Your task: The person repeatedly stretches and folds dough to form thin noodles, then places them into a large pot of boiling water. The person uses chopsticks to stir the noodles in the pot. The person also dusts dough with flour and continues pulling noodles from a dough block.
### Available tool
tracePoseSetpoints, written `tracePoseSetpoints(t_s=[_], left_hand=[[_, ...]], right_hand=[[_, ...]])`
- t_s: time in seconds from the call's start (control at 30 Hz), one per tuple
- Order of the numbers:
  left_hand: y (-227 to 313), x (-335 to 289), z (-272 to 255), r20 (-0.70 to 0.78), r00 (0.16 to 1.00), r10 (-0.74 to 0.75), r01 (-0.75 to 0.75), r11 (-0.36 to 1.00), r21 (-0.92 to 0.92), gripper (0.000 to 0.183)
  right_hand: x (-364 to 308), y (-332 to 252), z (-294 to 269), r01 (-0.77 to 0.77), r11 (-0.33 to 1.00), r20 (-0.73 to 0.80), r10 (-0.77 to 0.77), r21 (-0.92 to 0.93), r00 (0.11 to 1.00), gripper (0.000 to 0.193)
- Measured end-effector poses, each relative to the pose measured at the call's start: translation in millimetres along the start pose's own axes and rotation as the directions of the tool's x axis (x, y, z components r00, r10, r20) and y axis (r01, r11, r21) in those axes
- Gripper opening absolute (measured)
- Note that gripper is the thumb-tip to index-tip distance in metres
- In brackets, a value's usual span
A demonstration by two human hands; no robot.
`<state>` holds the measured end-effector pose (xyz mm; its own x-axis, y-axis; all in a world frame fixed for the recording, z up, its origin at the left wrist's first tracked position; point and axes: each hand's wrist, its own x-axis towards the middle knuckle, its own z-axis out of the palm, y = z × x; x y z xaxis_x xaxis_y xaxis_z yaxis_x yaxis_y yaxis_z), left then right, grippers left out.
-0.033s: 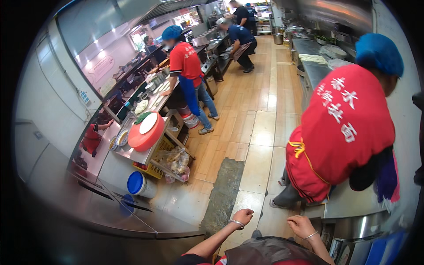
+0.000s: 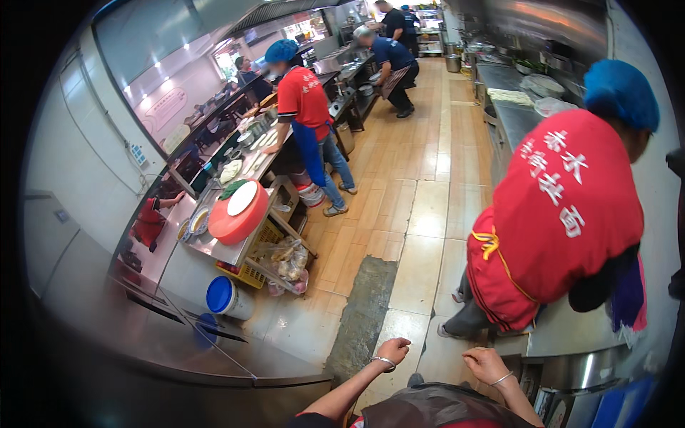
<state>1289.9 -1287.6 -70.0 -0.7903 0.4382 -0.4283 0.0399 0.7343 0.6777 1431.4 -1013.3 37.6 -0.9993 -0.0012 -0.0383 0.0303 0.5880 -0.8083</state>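
Both my hands hang in front of my body above the tiled floor, apart from each other. My left hand [image 2: 393,350] has its fingers curled in and wears a bracelet; I see nothing in it. With its fingers bent toward the palm, my right hand [image 2: 486,366] also shows nothing held, and a bracelet circles its wrist. A dark apron [image 2: 442,406] covers my front between the arms. Neither hand touches a thing. Nearest to the right hand is a co-worker [image 2: 564,185] in a red shirt and blue hair cover, bending over the right-hand counter.
To the left, a steel table [image 2: 214,246] bears a red round tub [image 2: 239,222] with a white lid, plus bowls and dough. A blue-lidded bucket [image 2: 222,294] stands below. Another red-shirted co-worker [image 2: 303,100] works there; others are farther back. A grey patch [image 2: 364,307] marks the floor.
The view has shifted very slightly, and the co-worker at the right sits a little farther right and lower in it. My hands keep nearly the same pose.
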Motion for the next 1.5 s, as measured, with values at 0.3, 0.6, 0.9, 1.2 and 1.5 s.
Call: tracePoseSetpoints(t_s=[0.3,0.6,0.9,1.2,1.5], left_hand=[[-68,80,-57,-0.049,0.999,-0.019,0.016,0.998,-0.059,0.033],[-264,61,-80,0.072,0.903,-0.423,0.296,0.736,0.609,0.019],[-264,82,-129,0.157,0.634,-0.757,0.692,0.465,-0.553,0.015],[-234,312,-264,0.188,0.744,-0.641,0.575,0.471,-0.669,0.018],[-176,508,-315,0.361,0.779,-0.512,0.61,0.487,-0.625,0.023]], right_hand=[[174,-27,20,0.271,0.962,0.214,-0.257,-0.039,0.943,0.017],[328,-50,-3,0.388,0.904,0.089,-0.408,0.18,0.909,0.017],[435,-21,-18,0.143,0.951,0.062,-0.166,0.273,0.984,0.017],[575,8,-38,0.108,0.993,0.046,-0.106,-0.051,0.993,0.021],[610,47,-75,-0.198,0.98,-0.022,0.197,-0.039,0.98,0.02]])
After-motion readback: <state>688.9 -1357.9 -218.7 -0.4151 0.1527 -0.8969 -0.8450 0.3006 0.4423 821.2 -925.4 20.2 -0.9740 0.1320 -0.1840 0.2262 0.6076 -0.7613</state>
